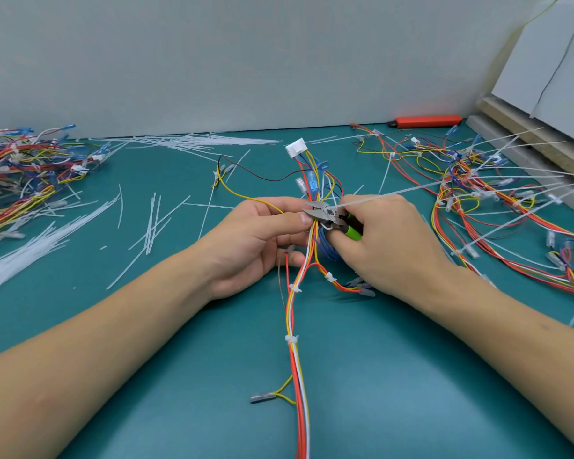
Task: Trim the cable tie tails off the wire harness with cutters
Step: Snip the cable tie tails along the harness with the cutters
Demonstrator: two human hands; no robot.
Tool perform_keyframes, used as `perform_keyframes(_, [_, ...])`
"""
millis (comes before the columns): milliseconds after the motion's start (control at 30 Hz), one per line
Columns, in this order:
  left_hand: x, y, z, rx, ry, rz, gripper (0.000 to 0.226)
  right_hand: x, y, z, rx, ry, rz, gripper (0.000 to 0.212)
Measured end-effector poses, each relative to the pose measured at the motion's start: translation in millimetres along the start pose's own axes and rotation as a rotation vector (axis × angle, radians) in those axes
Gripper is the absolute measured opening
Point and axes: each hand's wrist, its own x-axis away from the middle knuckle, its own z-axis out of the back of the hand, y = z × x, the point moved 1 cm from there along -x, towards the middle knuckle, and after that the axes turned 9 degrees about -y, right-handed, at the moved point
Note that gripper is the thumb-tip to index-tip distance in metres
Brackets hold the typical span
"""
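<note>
Left hand (262,233) pinches the harness (295,326) just left of the cutters (325,215), steadying the bundle. Right hand (385,240) grips the cutters' handles, blades parted at the tie tail (395,192), which runs right from the cutters, probably for a flush cut.

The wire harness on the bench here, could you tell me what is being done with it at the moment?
A person is trimming cable tie tails. The left hand holds the wire harness over the teal table, while the right hand grips green-handled cutters, their jaws open at the bundle. One long tail still sticks out to the right. Cut tails lie scattered, and more harnesses sit on the right.
</note>
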Motion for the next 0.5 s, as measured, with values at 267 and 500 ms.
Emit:
perform_keyframes(267, [0.9, -0.1, -0.6, -0.003, -0.012, 0.000, 0.022, 1.1, -0.7, -0.4, 0.002, -0.020, -0.041, 0.025])
perform_keyframes(500, [1.6, 0.7, -1.6, -0.010, -0.012, 0.003, 0.024, -0.4, 0.1, -1.5, 0.019, -0.043, -0.042, 0.031])
